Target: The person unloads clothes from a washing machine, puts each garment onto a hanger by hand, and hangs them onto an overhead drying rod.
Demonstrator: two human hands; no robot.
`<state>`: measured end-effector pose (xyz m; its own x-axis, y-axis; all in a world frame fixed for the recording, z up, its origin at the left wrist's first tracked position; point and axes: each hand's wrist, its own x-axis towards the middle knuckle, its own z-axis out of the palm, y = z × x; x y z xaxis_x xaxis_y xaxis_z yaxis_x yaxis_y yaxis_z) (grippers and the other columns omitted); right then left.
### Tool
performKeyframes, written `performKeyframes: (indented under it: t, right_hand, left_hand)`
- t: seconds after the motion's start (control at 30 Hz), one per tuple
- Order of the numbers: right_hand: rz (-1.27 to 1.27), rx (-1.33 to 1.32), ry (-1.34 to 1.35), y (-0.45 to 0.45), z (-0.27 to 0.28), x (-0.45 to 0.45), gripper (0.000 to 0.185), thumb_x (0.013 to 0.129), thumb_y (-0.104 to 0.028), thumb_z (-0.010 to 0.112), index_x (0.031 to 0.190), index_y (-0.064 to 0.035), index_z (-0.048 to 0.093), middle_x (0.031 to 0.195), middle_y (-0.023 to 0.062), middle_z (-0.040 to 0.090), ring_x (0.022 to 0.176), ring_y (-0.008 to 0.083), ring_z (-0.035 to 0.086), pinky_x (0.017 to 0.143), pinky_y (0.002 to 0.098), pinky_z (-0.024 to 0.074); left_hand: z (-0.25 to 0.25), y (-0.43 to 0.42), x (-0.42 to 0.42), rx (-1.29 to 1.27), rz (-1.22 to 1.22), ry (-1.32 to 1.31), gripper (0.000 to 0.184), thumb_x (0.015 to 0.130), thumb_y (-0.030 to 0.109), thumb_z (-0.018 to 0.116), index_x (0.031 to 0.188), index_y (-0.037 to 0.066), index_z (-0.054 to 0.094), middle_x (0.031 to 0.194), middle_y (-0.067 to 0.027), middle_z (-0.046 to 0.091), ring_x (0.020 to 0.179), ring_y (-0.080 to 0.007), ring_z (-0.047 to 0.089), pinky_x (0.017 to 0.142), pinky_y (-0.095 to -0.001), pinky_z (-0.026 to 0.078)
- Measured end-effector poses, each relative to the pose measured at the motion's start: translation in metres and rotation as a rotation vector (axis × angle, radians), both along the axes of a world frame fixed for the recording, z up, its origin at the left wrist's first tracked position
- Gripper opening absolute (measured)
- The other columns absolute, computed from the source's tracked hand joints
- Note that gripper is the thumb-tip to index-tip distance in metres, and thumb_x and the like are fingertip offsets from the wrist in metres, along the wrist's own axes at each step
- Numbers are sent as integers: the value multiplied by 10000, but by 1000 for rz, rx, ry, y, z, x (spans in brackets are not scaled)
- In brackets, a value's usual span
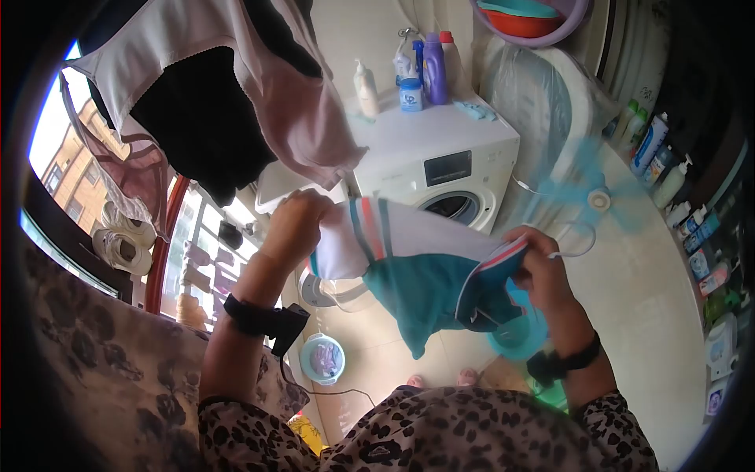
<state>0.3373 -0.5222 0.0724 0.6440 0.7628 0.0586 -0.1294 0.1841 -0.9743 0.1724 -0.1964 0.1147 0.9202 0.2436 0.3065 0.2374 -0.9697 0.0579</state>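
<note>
A white and teal shirt (429, 267) with coral and grey stripes is stretched between my two hands in the middle of the head view. My left hand (297, 224) is closed on its white end. At the other end, my right hand (544, 271) grips the dark teal part beside a striped edge. The teal cloth sags between them. Both hands are raised above the floor, and the fingertips of my left hand are partly hidden.
Ahead stands a white washing machine (409, 161) with bottles on top, including a purple detergent bottle (434, 69). Light-coloured bras (307, 130) and black clothing hang at upper left. A blue basin (322, 358) with purple cloth sits on the floor. Toiletries (668, 185) line the right.
</note>
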Motion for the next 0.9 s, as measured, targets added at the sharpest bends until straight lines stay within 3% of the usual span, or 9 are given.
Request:
performKeyframes:
  t: [0.1,0.23,0.3,0.33,0.43,0.47,0.57,0.77,0.9]
  right_hand:
    - [-57,-6,-17,9,7,1,193,829,-65,460,950,-36,608,659,-12,528,485,27,397,424,196,285]
    - [91,-113,-264,31,24,-8,172,791,-63,493,900,-3,612,694,11,556,657,77,495,581,237,387]
    - [84,-102,-270,37,24,-13,172,788,-70,503,899,0,613,730,31,575,693,89,515,617,255,416]
    - [142,-86,-251,37,23,-9,222,798,-73,529,995,-5,605,767,46,592,720,91,533,640,258,434]
    - [217,-165,-211,23,39,-12,365,805,-62,571,1164,-9,533,846,65,622,790,102,571,698,258,461]
    - [77,39,-240,19,36,-16,510,804,-54,611,1279,-11,432,929,88,646,842,129,603,742,263,480]
    - [-216,146,-637,-6,9,16,592,828,-114,634,1343,-23,354,1186,136,572,1048,218,563,901,342,445]
    - [-15,378,413,-44,-143,49,656,849,-242,620,1391,-85,286,1352,133,414,1249,256,414,1002,397,377]
    - [232,98,114,8,-130,-14,738,780,-123,700,1396,-72,297,1379,115,374,1262,219,394,980,359,404]
  left_hand:
    - [34,-50,6,-10,-34,-466,221,814,39,590,1031,5,607,1031,-161,609,989,-334,571,841,-373,462]
    - [45,-124,23,-146,-548,-303,386,779,192,694,1108,39,561,1027,-197,617,950,-339,603,814,-387,488]
    - [48,-151,33,-360,-379,166,553,712,232,760,1165,40,509,861,-186,651,770,-353,641,734,-406,514]
    - [32,-147,38,-316,-434,4,570,707,182,746,1190,45,476,724,-146,648,631,-327,647,653,-394,512]
    - [37,-128,36,-617,-373,41,462,727,123,688,1146,38,513,762,-153,640,668,-248,646,648,-339,497]
    - [37,-121,36,-551,-402,-36,368,733,89,647,1082,21,553,787,-130,628,685,-164,610,659,-297,483]
    - [58,-108,25,-1027,-298,27,297,704,106,570,971,-21,593,777,-35,590,721,-98,559,649,-266,457]
    - [72,-88,3,-1026,-210,-96,335,654,135,547,951,-7,608,791,-25,591,696,-90,538,655,-216,418]
    - [75,-84,-5,-1043,-144,-115,345,647,134,546,958,-4,604,790,-18,584,739,-90,534,709,-222,406]
